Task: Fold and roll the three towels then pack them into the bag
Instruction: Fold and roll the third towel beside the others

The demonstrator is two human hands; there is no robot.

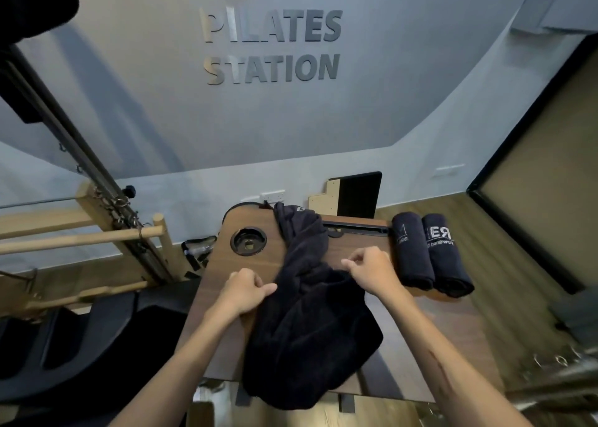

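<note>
The left hand [245,287] and right hand [372,266] each pinch an edge of the crumpled dark towel [307,323] on the table [226,258]. Its long axis runs away from the body, between both grips; two rolled towels [430,252] lie just beyond the right grip.

Pilates studio: "PILATES STATION" wall lettering [271,46], wooden reformer frame [97,232].

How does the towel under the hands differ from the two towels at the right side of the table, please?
The loose towel lies crumpled and spread, hanging over the table's near edge; the rolled towels are tight cylinders side by side. Both hands pinch the loose one; nothing touches the rolls. All are dark.
</note>
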